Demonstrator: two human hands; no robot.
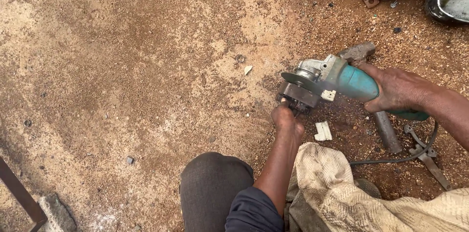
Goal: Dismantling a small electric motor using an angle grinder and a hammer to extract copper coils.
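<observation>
Right hand (398, 90) is wrapped tight around the teal body of the grinder (342, 83), holding it tilted so the disc (298, 79) sits right over a small dark round metal part (296, 99) on the dirt ground (122, 66). Left hand (286, 117) is pinched shut on the near edge of that part, pinning it just below the disc. So the hands are close together but not touching, with the grinder head between them.

Under the right hand there's a hammer (378, 115), head poking out above the grinder and handle running down toward the knees. Just right of that, a wrench (426, 156) and the black cord (415, 154). A small white bit (323, 131) lies beside the left wrist, and a dirty cloth (342, 188) is over the lap.
</observation>
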